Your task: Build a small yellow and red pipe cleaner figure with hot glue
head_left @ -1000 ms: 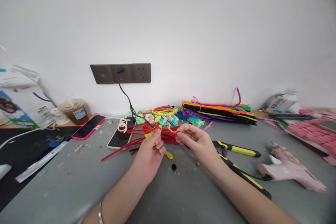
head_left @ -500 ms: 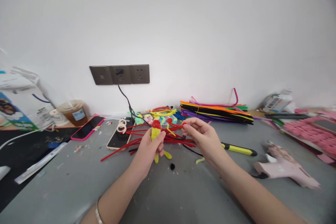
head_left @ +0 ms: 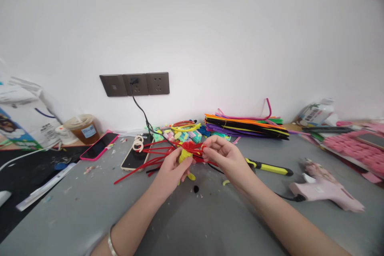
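My left hand (head_left: 171,170) is closed round a small yellow and red pipe-cleaner figure (head_left: 185,155), its red part uppermost and a yellow loop (head_left: 191,176) showing below the fingers. Close beside it on the right, my right hand (head_left: 225,157) pinches a bit of red pipe cleaner (head_left: 203,147) between thumb and forefinger. Whether that bit joins the figure is hard to make out. Behind both hands, loose red pipe cleaners (head_left: 136,171) lie spread on the grey table. A black pompom (head_left: 196,189) rests in front of the figure.
Against the wall lies a bundle of coloured pipe cleaners (head_left: 249,127). A yellow and black pen-like tool (head_left: 271,168) and a pink glue gun (head_left: 328,192) are on the right. Leftward are two phones (head_left: 99,146) (head_left: 132,161) and a drink cup (head_left: 85,130).
The figure in my left hand has moved slightly right and its top has tilted to the right. My right hand has come left, bringing the red bit close to the figure's red top.
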A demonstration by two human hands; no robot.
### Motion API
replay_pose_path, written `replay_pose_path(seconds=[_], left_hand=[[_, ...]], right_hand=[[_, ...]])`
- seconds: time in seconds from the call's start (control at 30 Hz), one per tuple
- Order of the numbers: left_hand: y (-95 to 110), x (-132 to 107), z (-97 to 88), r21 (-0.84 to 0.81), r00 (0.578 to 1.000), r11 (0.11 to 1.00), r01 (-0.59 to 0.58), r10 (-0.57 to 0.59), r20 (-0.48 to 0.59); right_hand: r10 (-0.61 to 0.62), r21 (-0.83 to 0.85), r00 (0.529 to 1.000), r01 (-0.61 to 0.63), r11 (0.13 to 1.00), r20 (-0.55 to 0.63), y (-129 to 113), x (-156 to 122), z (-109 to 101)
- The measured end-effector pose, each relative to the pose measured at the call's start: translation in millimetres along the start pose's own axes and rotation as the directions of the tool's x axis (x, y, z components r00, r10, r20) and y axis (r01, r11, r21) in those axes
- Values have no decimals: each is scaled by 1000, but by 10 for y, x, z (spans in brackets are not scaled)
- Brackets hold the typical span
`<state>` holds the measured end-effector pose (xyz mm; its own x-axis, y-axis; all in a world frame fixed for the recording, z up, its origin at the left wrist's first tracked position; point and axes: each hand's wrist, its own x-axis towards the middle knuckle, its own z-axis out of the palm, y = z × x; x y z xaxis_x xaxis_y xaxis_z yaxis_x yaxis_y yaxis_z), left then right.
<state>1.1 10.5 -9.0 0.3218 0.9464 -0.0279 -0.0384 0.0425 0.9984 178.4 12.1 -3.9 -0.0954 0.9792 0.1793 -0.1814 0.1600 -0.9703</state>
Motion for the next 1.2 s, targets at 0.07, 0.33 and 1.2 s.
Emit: replay_pose_path(seconds=[0.07,0.33,1.2], left_hand=[[17,-10,19,-26,1000,1000,8,-8,-8],[35,-30,41,-89,999,995,35,-33,27],[11,-29,21,-54,992,998,12,-5,129]], right_hand=[[-4,-2,1000,4,1000,3,5,-5,7],[-10,14,1000,10,1000,15,-11,-18,28],[18,58,998,-22,998,54,1,4,-4]])
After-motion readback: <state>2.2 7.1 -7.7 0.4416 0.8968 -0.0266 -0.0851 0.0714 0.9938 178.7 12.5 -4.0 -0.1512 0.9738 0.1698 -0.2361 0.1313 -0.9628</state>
